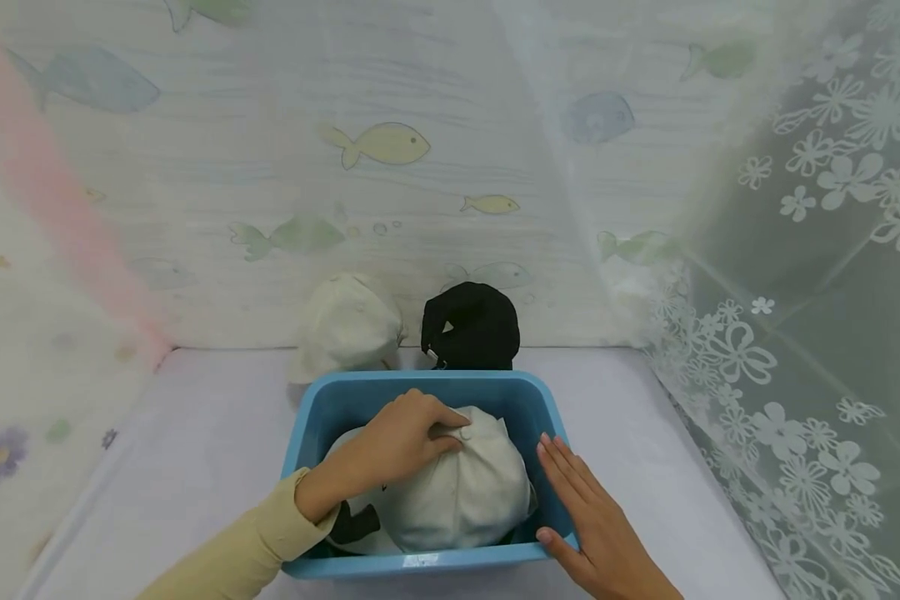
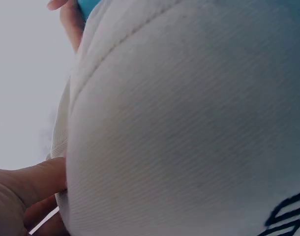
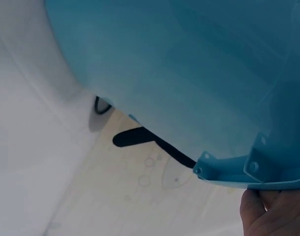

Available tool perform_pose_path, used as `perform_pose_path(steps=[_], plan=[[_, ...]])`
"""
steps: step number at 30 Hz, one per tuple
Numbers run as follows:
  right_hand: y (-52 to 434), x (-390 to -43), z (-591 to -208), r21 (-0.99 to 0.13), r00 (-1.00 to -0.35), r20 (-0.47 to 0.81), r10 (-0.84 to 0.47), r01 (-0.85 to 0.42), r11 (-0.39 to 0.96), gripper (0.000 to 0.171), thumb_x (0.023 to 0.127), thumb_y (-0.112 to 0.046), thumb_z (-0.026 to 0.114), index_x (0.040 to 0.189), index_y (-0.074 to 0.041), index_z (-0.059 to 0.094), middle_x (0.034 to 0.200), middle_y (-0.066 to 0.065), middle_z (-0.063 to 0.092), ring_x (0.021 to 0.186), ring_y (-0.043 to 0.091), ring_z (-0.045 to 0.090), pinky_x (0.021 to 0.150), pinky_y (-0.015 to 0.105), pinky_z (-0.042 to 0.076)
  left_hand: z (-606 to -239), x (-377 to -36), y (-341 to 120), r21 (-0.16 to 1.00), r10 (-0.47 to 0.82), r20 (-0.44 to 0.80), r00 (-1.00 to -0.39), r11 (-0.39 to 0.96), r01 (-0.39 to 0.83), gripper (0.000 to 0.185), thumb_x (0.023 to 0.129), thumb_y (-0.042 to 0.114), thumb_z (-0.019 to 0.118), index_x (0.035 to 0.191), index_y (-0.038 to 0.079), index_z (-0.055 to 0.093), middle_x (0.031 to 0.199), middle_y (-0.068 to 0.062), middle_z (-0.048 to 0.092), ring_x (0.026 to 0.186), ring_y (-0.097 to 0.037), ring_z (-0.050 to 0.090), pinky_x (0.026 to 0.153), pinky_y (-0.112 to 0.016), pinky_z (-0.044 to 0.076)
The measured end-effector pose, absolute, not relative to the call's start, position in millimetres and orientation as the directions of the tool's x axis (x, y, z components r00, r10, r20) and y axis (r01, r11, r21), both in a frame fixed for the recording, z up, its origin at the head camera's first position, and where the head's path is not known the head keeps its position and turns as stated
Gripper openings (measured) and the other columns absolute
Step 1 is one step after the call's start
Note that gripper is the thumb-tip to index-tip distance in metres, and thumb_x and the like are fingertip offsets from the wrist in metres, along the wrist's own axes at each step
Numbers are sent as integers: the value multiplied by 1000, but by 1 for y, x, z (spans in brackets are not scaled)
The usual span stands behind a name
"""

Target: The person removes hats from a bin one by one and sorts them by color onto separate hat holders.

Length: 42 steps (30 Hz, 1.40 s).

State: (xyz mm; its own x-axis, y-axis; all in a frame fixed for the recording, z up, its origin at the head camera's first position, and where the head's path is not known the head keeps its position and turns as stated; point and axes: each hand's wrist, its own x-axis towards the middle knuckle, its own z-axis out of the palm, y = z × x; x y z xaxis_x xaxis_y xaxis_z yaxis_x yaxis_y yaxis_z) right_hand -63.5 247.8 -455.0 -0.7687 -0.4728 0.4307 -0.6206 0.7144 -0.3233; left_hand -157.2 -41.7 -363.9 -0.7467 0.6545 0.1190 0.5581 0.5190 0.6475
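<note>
A light blue plastic bin (image 1: 420, 564) stands on the white surface with an off-white cap (image 1: 468, 492) in it, crown upward. My left hand (image 1: 397, 442) reaches over the bin and pinches the top of that cap between thumb and fingers. In the left wrist view the ribbed cloth of the cap (image 2: 179, 118) fills most of the picture, dark lettering showing low at the right. Along the bin's right rim lies my right hand (image 1: 596, 521), its fingers straight. The right wrist view shows this hand (image 3: 278, 214) at the rim, below the bin's outer wall (image 3: 165, 73).
Behind the bin sit a cream cap (image 1: 348, 325) on the left and a black cap (image 1: 476, 325) on the right. A dark strap-like piece (image 1: 355, 523) lies in the bin's front left. Fish-printed sheer curtain (image 1: 420, 208) hangs behind; flowered mesh (image 1: 810, 400) borders the right.
</note>
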Motion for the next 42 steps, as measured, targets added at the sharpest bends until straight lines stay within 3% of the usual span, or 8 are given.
perform_pose_path(steps=[7,14,24,35,42], plan=[[248,-64,-455,-328,-775,432,-462,-612,719,79,98,-34,65,161,-5,26,165,15,31,157,17,15,125,19,3,-357,-157,-46,659,625,151,-766,514,549,28,92,10,76,120,7,76,117,-9,75,103,-20,72,76,-25,57],[245,-66,-456,-338,-782,429,-452,-603,723,80,97,-33,67,159,-1,29,164,18,32,157,16,14,124,18,3,-347,-156,-60,680,585,213,-783,487,549,28,92,9,75,120,8,76,116,-6,75,103,-17,72,85,-27,59],[242,-67,-456,-345,-803,401,-441,-578,739,83,95,-32,68,161,-2,26,166,17,28,158,15,11,124,16,2,-339,-160,-83,729,589,271,-762,391,561,28,93,10,75,120,9,76,115,-3,76,104,-14,71,85,-26,58],[245,-68,-458,-264,-752,448,-484,-628,732,76,102,-42,57,159,0,30,164,17,32,157,21,18,126,22,5,-321,-155,-102,774,573,294,-765,327,542,28,93,9,74,121,10,76,116,-2,75,100,-11,69,82,-28,58],[246,-64,-455,-250,-759,430,-488,-620,744,76,102,-44,56,160,-2,29,166,13,30,157,19,16,126,21,3,-308,-147,-114,768,561,344,-753,292,569,30,92,9,75,121,15,77,119,4,74,107,-9,69,88,-28,58]])
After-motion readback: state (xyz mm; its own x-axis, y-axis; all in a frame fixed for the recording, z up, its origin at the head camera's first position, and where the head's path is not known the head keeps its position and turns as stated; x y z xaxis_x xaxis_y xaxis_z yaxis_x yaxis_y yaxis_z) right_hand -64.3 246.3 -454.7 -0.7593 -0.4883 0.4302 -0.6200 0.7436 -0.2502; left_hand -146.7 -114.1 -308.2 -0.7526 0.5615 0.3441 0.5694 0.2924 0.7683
